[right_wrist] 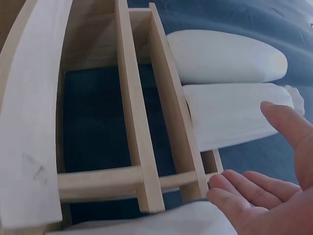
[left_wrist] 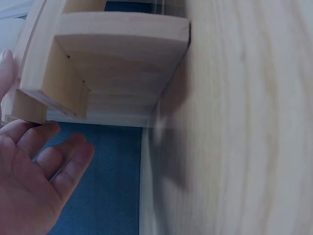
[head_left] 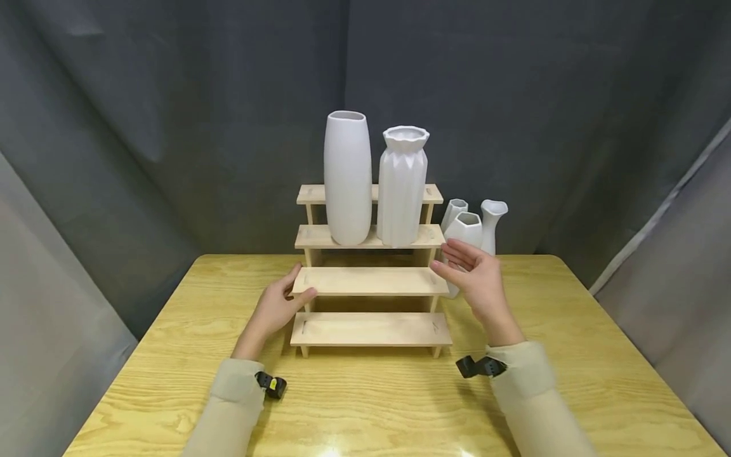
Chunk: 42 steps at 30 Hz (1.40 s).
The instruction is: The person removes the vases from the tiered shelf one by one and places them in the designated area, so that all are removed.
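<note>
A tiered stand point(head_left: 371, 282) of pale wood stands on the table, its steps rising toward the back. My left hand point(head_left: 280, 304) grips the left end of a middle step, thumb on the top side and fingers curled around the edge. Beside the stand's right end, my right hand point(head_left: 478, 282) is held up with its fingers extended and nothing in it. On the third step from the bottom stand a tall smooth white vase point(head_left: 348, 178) and, to its right, a white pleated vase point(head_left: 402, 190) with a zigzag rim.
Right of the stand, partly behind my right hand, are several smaller white vases, among them a faceted one point(head_left: 465, 228) and a flared one point(head_left: 492, 222). The wood-grain table point(head_left: 365, 406) ends at a dark grey curtain point(head_left: 228, 127) behind.
</note>
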{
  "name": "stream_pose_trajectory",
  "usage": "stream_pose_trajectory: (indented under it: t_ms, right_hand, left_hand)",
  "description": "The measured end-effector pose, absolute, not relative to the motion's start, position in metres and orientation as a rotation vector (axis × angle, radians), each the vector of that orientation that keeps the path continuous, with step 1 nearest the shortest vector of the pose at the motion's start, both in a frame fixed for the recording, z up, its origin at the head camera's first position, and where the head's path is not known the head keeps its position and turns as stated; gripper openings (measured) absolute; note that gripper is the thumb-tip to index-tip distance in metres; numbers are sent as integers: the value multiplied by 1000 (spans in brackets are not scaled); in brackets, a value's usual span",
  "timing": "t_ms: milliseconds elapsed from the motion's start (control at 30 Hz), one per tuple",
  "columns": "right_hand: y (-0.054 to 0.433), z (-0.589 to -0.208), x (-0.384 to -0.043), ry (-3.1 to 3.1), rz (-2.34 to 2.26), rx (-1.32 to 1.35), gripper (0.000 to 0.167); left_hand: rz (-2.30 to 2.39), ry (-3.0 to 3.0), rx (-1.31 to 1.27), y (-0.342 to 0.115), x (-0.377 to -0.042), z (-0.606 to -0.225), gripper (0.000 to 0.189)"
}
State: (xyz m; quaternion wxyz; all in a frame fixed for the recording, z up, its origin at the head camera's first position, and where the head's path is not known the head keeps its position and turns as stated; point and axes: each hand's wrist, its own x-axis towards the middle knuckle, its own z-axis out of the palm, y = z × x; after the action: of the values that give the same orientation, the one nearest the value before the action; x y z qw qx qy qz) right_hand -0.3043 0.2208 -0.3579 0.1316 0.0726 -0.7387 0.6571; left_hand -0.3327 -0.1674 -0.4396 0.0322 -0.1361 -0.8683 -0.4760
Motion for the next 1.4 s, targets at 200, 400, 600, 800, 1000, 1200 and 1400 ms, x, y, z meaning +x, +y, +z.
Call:
stream_pose_trajectory:
  t_ms: [200, 400, 600, 800, 1000, 1200, 1400]
  right_hand:
    - [210, -356, -313, -2096, 1936, 246, 73]
    - [199, -353, -323, -2069, 1941, 256, 73]
    - [190, -349, -332, -2047, 1951, 236, 73]
    - [185, -345, -340, -2077, 1895, 218, 73]
    - [181, -341, -345, -2093, 1871, 181, 74]
    - [178, -336, -353, -2088, 1832, 184, 74]
    - [174, -330, -361, -2080, 1828, 182, 76]
  left_hand:
    - [-1456, -2675, -397, -167, -334, -443, 86]
    - [-1458, -2674, -391, -168, -335, -443, 87]
    - [-1453, -2674, -392, -168, -334, -440, 87]
    - [-1451, -2673, -390, -167, -334, -440, 87]
    - [-1448, -2682, -384, -167, -333, -440, 85]
    - [-1445, -2690, -382, -167, -332, -439, 86]
    - [-1445, -2688, -383, -167, -332, -439, 85]
